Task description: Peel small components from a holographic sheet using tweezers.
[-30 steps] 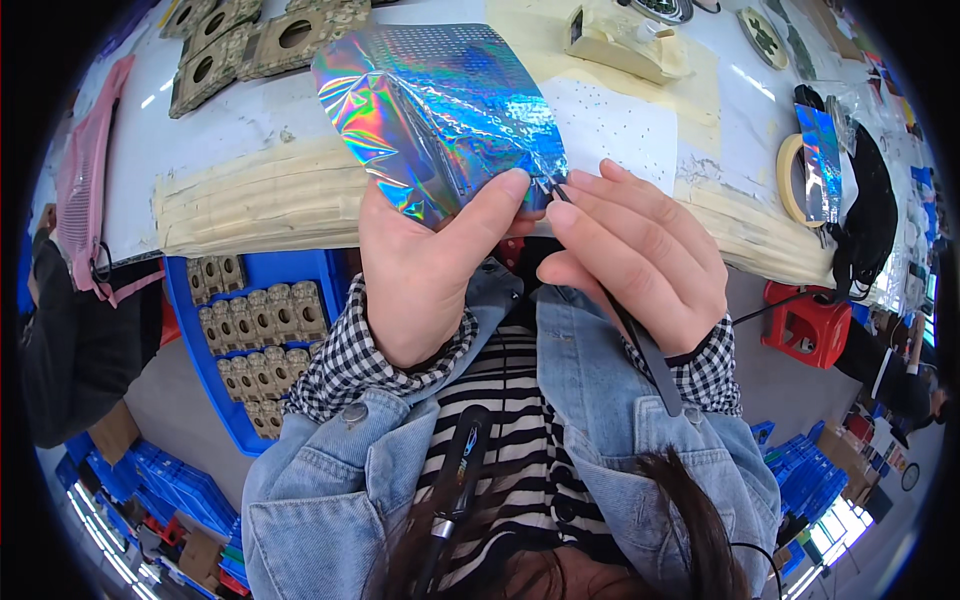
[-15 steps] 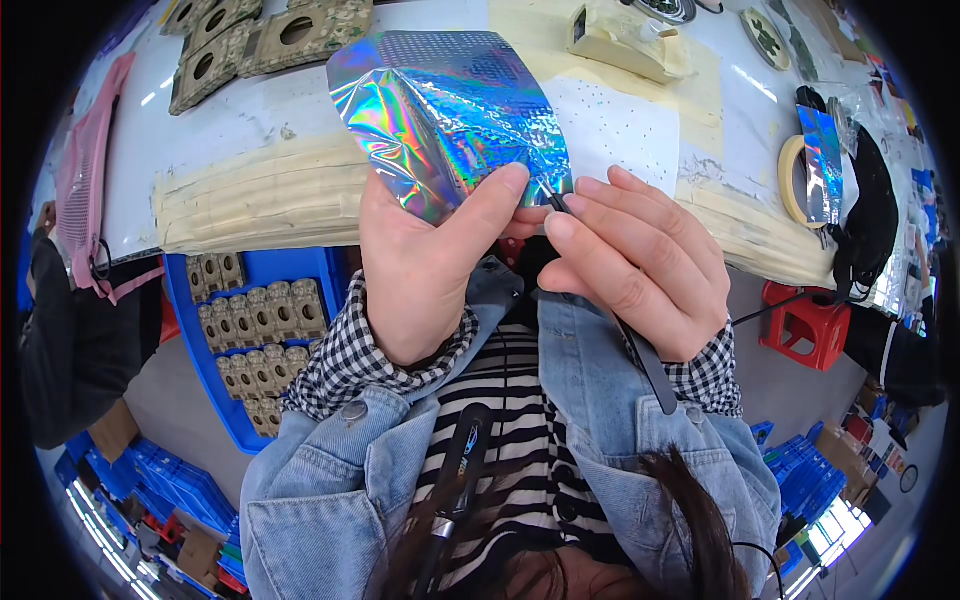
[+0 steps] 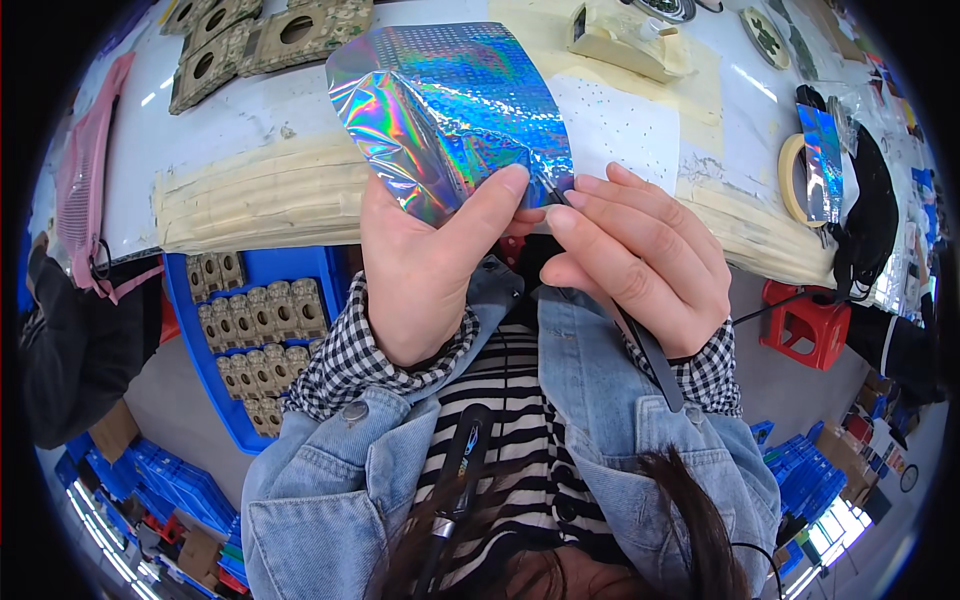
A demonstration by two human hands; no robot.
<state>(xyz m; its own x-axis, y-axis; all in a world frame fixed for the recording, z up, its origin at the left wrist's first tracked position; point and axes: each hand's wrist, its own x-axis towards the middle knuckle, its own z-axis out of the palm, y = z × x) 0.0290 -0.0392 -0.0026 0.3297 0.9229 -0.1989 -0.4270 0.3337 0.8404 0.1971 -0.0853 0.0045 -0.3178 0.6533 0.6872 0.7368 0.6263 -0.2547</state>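
My left hand [image 3: 425,265] pinches the lower edge of a shiny holographic sheet [image 3: 470,105], its thumb lying on the front face. Rows of small marks cover the sheet, and its left part is creased. In my right hand [image 3: 650,255] is a pair of dark tweezers [image 3: 648,362], closed in by thumb and fingers, with the back end sticking out below the palm. The tweezer tips touch the sheet near its lower right corner, beside my left thumb. Whether they grip anything there is too small to tell.
A white paper with tiny dots [image 3: 625,125] lies behind the sheet. Camouflage pieces with round holes [image 3: 300,40] are at the far left, a tape dispenser [image 3: 625,45] at the back. A tape roll [image 3: 795,180] lies right. Below the table edge, a blue crate [image 3: 250,270] holds camouflage pouches.
The sheet's upper edge has tilted slightly up and away. My right hand and the tweezers have shifted a little, the tips still at the sheet's lower right.
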